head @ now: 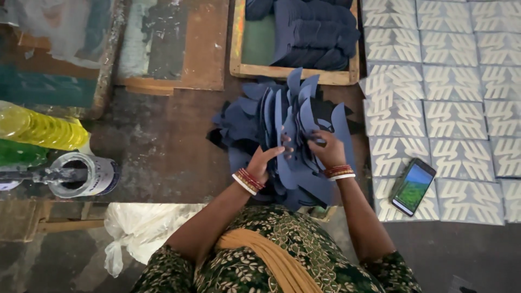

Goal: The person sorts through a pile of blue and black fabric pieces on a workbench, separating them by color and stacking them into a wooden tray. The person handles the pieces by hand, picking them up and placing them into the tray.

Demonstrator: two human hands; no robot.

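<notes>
A person sorts through a heap of dark blue cutouts on a worn, paint-stained table, seen from above. The left hand is slipped, fingers extended, into the near left side of the heap, pressing against upright pieces; whether it pinches one cannot be told. The right hand grips a few pieces near the heap's middle, fingers curled over their edges. Both wrists carry red and white bangles.

The heap lies at the centre of the table, just in front of the person, its curved pieces fanned upward and outward. Just beyond it, at the far edge, a wooden frame holds another stack of the same blue pieces (more neatly laid than the heap).

To the right, rows of pale printed sheets cover the surface, and a phone with a lit screen lies on them near the right forearm. At the left stand a yellow bottle lying on its side, a green one just nearer, and a white can with a tool resting across its open top. A white plastic bag hangs near the person's left elbow. Old printing frames lie at the far left.
</notes>
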